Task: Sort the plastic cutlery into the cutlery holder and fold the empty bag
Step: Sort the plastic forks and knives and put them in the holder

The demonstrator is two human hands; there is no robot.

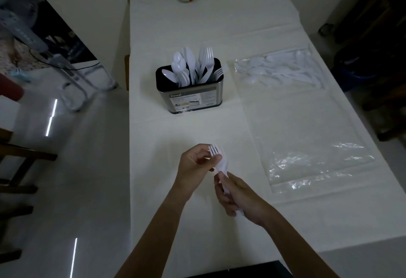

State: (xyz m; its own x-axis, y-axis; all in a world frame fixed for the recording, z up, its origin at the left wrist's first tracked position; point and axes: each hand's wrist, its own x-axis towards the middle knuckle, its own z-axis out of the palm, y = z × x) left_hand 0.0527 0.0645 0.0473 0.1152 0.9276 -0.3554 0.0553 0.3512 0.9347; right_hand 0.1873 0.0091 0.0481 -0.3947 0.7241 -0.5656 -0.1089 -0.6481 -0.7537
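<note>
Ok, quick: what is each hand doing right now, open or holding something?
The left hand has its grip closed on the forks, just below the tines.
The right hand has its grip closed round the handles of the same forks.

Dim, flat indoor light; the corners fall darker. Thin bright streaks glare off the glossy floor (52, 117), and highlights glint on the plastic bag (318, 163). Wide-angle bowing curves the counter (219, 25) edges. The forks (216, 154) in my left hand (194, 165) and right hand (239, 196) look soft.
</note>
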